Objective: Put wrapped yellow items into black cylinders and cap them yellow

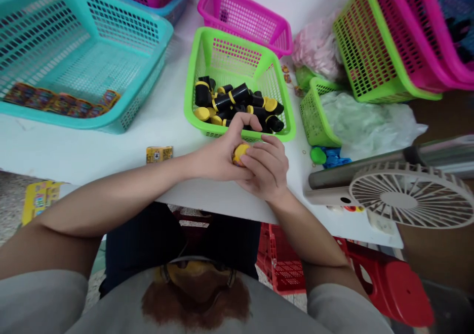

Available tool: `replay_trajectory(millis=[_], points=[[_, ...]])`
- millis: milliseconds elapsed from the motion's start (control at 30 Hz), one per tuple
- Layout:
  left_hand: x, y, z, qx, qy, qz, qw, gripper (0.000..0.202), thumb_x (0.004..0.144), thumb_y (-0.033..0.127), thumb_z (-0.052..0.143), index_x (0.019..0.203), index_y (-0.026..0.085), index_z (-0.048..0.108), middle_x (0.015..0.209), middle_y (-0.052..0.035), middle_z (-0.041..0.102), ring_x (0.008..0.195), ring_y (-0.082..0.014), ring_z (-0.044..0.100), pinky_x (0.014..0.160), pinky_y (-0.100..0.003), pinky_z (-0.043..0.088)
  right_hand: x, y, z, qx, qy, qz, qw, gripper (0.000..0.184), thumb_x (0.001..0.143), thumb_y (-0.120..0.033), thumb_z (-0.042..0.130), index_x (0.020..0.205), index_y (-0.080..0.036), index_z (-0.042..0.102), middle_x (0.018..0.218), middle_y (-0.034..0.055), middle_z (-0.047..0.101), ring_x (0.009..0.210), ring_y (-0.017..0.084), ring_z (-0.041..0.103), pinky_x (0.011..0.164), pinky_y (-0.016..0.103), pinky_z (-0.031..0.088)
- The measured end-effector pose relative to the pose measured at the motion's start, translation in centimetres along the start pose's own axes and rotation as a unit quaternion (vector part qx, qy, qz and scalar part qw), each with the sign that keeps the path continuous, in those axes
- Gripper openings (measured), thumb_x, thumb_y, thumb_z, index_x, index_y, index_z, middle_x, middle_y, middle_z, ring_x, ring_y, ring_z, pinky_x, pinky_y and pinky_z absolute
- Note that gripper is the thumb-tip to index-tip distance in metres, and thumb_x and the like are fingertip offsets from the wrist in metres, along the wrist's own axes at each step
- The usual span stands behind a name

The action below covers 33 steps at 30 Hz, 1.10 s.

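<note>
Both my hands meet at the table's front edge around one small yellow-capped piece. My left hand wraps it from the left, and my right hand closes on it from the right; only the yellow top shows between the fingers. Just beyond my hands stands a green basket holding several black cylinders with yellow caps.
A teal basket with printed packets lies far left. A pink basket sits behind the green one. Small green basket, plastic bags and tilted baskets crowd the right. A small fan lies near right. A yellow packet lies on the table.
</note>
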<state>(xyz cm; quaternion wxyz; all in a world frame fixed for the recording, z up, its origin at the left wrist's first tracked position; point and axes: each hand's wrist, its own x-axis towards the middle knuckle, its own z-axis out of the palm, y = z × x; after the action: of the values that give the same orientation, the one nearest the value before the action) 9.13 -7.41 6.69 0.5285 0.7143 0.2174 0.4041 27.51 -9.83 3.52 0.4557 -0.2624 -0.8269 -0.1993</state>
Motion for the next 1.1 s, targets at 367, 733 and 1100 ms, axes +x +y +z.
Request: replay_trajectory(millis=[367,733,1100], points=[[0.4,1.4,-1.4,0.015,-0.111,0.090,0.990,0.054,0.084,0.026,0.079,0.118,0.025,0.037,0.109,-0.0049,0.067,0.095,-0.0154,0.072,0.075,-0.024,0.058,0.3,0.9,-0.6,0.056,0.004,-0.037,0.998,0.046,0.099,-0.034,0.064,0.143,-0.033,0.053,0.113,0.0046,0.074,0.101,0.023,0.075,0.097,0.050,0.060],[-4.0,9.2,-9.0,0.364,0.209,-0.072,0.905,0.022,0.085,0.030,0.075,0.101,0.016,0.073,0.097,-0.0050,0.078,0.084,-0.0150,0.073,0.082,-0.026,0.060,1.4,2.1,-0.7,-0.045,0.029,0.004,0.999,0.056,0.085,-0.021,0.079,0.134,-0.036,0.055,0.114,0.0018,0.073,0.108,0.022,0.071,0.105,0.047,0.052],[-5.9,3.9,-25.6,0.601,0.060,-0.416,0.679,0.031,0.085,0.027,0.063,0.106,0.015,0.082,0.103,-0.0136,0.080,0.094,-0.0296,0.072,0.086,-0.036,0.053,0.5,3.9,0.2,-0.090,-0.060,0.213,0.971,0.022,0.094,-0.034,0.061,0.112,-0.028,0.072,0.121,0.0102,0.069,0.120,0.032,0.059,0.109,0.055,0.042]])
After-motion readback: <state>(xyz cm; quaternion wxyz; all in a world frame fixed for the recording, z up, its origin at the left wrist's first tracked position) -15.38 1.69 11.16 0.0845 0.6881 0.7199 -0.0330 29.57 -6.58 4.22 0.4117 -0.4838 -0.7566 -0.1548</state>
